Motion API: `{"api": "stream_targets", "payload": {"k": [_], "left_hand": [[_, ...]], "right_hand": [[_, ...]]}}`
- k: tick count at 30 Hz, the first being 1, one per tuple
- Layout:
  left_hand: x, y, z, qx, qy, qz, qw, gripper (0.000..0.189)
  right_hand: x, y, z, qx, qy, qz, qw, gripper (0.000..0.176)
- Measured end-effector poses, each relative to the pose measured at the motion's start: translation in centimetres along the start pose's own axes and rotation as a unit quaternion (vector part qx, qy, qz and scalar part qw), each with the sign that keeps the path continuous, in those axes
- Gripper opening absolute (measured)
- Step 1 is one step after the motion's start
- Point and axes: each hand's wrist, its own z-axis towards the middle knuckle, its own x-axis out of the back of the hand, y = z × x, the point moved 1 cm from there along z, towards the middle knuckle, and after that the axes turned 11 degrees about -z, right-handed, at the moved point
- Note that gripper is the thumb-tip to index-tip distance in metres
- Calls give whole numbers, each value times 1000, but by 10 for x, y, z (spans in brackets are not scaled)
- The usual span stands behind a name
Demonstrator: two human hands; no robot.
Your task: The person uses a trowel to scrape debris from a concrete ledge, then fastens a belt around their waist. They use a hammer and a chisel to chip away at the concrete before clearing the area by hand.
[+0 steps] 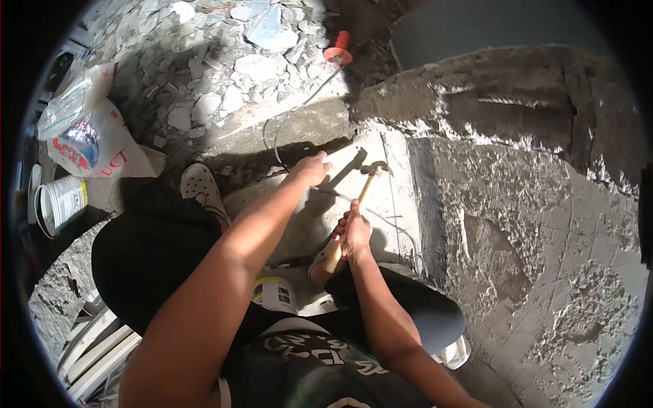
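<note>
**Hammer over the grey slab**

The right hand (352, 234) is clenched round a hammer (361, 197) – wooden handle, small metal head up above the flat concrete slab (389, 197). The left hand (311, 167) presses on the slab, fingers bent; I cannot tell if it holds anything. The wall (544, 224) is rough and crumbly – broken rubble (204, 75) covers the floor.

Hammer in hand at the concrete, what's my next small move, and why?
Probably a short, controlled tap with the hammer, aimed just clear of the left hand. The right hand grips the handle, and the head sits close to that hand on the concrete.
</note>
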Motion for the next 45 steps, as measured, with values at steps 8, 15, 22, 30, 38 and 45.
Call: {"api": "stream_targets", "payload": {"k": [8,15,22,30,38,45], "left_hand": [[8,7,4,27,4,-14,1000,56],[9,-8,12,17,3,-8,1000,47],[11,-4,8,21,29,-8,999,48],[22,4,2,8,23,-2,1000,45],[12,-16,23,-30,52,5,998,41],[11,-16,23,-7,59,23,998,40]], "right_hand": [[-35,6,24,206,31,84,974,55],[-37,19,35,221,50,59,972,46],[-54,13,72,278,52,-6,959,48],[-29,-7,53,238,78,63,966,51],[-55,18,67,208,23,-40,977,49],[-56,5,35,335,55,7,941,45]]}}
